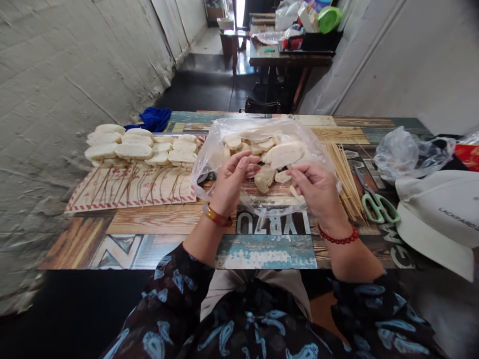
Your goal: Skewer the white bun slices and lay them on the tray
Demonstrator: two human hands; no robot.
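Observation:
In front of me lies an opened clear plastic bag (209,149) with several pale bread-like slices (286,154) in it. My left hand (236,175) hovers over the bag's near left part, fingers stretched out and loosely curved, nothing seen in them. At the bag's right side my right hand (316,188) is closed in a pinch of thumb and forefinger. Whatever sits in that pinch is too small to make out. Just beyond its fingertips is a small slice (283,176). A larger folded piece (265,179) rests between the hands.
Left, skewered slices (133,151) lie stacked on a red-and-white printed paper (123,192). A blue cloth (155,118) is behind them. To the right are bamboo skewers (346,182), green-handled scissors (379,207), a crumpled plastic bag (398,152) and a white cap (441,214).

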